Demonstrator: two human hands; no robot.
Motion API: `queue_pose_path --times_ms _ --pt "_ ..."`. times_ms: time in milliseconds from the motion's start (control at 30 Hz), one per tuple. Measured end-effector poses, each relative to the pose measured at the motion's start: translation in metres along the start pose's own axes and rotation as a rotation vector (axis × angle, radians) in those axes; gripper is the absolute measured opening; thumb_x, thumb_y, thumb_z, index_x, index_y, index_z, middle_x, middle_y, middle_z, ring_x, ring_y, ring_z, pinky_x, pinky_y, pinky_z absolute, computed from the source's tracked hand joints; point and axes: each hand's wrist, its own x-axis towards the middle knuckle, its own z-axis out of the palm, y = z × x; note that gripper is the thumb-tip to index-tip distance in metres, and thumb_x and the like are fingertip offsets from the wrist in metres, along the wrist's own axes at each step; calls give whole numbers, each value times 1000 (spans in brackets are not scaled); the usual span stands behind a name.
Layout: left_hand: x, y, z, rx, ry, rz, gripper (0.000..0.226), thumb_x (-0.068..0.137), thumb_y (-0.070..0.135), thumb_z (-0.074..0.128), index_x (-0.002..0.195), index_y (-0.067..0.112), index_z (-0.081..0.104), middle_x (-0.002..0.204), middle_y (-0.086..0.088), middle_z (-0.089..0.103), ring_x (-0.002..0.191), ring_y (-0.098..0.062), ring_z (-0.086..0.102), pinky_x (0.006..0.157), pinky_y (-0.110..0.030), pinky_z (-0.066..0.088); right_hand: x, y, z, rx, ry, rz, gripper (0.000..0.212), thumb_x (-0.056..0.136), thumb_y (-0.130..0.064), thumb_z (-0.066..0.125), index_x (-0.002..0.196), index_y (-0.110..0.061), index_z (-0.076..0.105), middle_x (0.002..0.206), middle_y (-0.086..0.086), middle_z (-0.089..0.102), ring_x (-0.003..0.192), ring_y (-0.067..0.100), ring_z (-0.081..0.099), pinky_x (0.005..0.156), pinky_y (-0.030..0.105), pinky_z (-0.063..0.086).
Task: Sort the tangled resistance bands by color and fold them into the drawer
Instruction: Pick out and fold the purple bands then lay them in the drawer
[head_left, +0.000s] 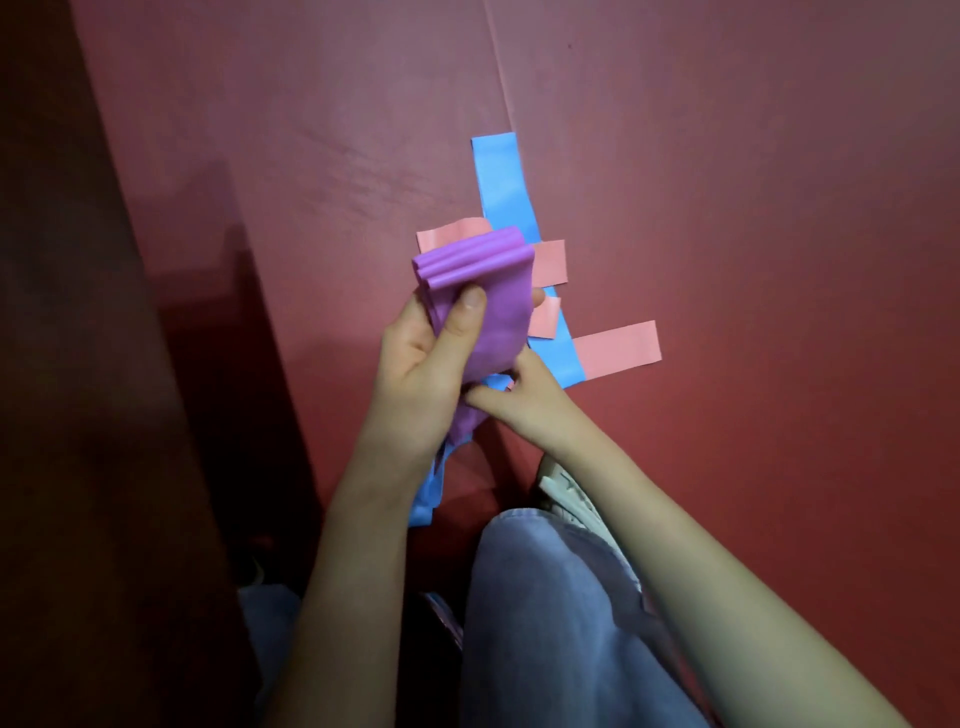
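Observation:
A purple band (488, 291), folded into several layers, is held above the red floor. My left hand (426, 358) grips it, thumb pressed on its front. My right hand (519, 400) is at the band's lower end, fingers curled under it; the grip itself is hidden. Beneath lie a long blue band (506, 187) stretched away from me and pink bands (618, 345) crossing it. Another stretch of blue band (428, 499) shows below my left wrist.
A red mat (727, 208) covers the floor, with a seam running away at the top. A dark brown furniture side (78, 415) fills the left. My jeans-clad knee (545, 597) and a pale shoe (566, 493) are at the bottom.

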Motion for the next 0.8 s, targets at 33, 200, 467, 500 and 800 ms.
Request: queue_pose_path --times_ms 33,200,467,500,800 --pt "-3 7 3 -12 -3 -3 21 82 21 45 99 12 54 70 9 73 68 -5 69 68 -21 57 -2 -4 -4 -17 -17 24 34 68 -5 63 76 -36 51 79 -25 56 74 -20 52 70 3 40" --pt "-20 46 31 61 -51 20 19 82 24 46 94 17 58 70 13 73 71 -2 69 71 -19 56 -15 -32 -23 -81 -63 13 42 71 12 66 78 -27 51 76 -24 56 71 -14 54 70 10 42" --pt "-45 100 79 -6 -49 90 14 90 21 44 90 16 57 65 8 72 65 -6 69 67 -22 56 -51 -61 -48 -70 -91 111 26 60 -9 52 85 -2 58 87 21 61 82 6 51 73 23 45" --pt "-49 105 85 1 -39 100 15 94 17 42 89 16 56 64 8 72 63 -5 68 66 -20 56 -56 -62 -49 -51 -81 129 32 58 -13 50 86 -2 58 84 19 62 76 1 53 71 21 46" --pt "-84 131 110 -189 161 103 25 98 21 34 87 17 57 67 7 71 63 -7 67 66 -24 55 -116 -63 -73 94 -133 251 18 86 -9 58 102 -15 59 100 2 64 82 6 60 79 16 50"
